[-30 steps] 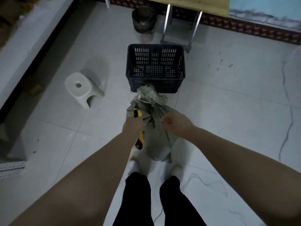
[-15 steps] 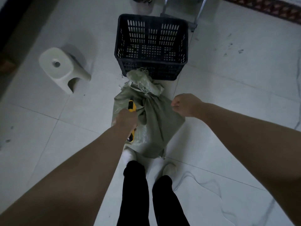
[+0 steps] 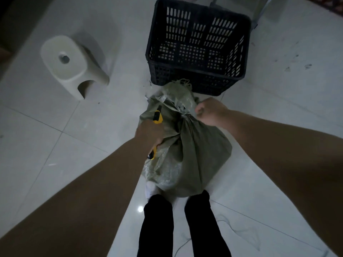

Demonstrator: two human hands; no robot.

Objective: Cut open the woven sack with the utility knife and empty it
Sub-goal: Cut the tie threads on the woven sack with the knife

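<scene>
Clutching the utility knife [image 3: 157, 117], left grip [image 3: 150, 132] overlaps sack [image 3: 200, 154]; right grip [image 3: 209, 111] pinches its neck; crate [image 3: 185, 78] behind.

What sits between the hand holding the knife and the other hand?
In the head view, only the tied neck of the woven sack: the left hand grips the utility knife on one side, the right hand grips the neck on the other.

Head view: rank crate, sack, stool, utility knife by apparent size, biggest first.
1. black crate and woven sack: about alike, unranked
2. white stool
3. utility knife, partly hidden in the left hand
</scene>
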